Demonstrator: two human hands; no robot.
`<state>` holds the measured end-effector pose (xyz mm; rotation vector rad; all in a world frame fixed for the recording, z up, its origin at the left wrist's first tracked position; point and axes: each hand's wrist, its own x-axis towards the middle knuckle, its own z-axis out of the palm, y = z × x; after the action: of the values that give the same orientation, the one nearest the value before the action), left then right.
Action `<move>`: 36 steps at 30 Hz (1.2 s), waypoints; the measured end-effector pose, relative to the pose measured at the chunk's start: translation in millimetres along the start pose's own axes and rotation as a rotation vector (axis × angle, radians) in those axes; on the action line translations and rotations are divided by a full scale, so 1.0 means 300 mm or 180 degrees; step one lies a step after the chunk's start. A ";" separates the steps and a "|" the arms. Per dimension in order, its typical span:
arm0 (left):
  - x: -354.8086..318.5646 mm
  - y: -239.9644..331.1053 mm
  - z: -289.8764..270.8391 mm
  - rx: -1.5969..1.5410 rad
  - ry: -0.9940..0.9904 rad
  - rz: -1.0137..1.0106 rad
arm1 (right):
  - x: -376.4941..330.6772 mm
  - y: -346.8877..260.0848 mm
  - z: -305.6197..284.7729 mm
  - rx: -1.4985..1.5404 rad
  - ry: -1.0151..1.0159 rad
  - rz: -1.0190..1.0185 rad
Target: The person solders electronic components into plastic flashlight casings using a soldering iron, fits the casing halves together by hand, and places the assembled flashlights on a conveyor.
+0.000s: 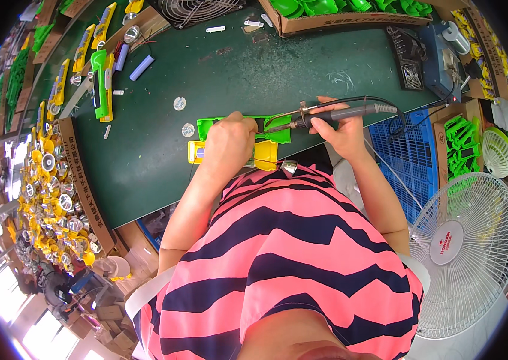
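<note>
One green casing (279,137) lies at the centre of the frame, just above a yellow casing (265,156). The left hand (232,143) curls over the green one, fingertips hidden, so I cannot tell what they pinch. The right hand (342,131) pinches a soldering iron (355,111), right of centre, its tip over the green casing.

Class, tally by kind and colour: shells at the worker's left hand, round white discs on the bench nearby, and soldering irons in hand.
Green shell: 1
Yellow shell: 1
Round white discs: 2
Soldering iron: 1
Total: 5
</note>
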<state>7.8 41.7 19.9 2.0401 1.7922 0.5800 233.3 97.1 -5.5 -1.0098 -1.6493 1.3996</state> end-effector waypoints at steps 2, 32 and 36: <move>0.001 0.003 0.000 0.0049 -0.0050 0.0000 | 0.004 0.007 0.007 0.0054 -0.0035 -0.0053; 0.005 0.016 0.010 0.0446 -0.0121 0.0087 | -0.116 -0.076 0.183 -0.1166 -0.0468 -0.0579; 0.000 0.023 0.004 0.0519 -0.0114 0.0122 | -0.116 -0.066 0.200 -0.1329 -0.0663 -0.0373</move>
<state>14.2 40.7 22.4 2.1814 1.8371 0.4173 191.7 39.0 4.6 -0.9968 -2.1802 1.1369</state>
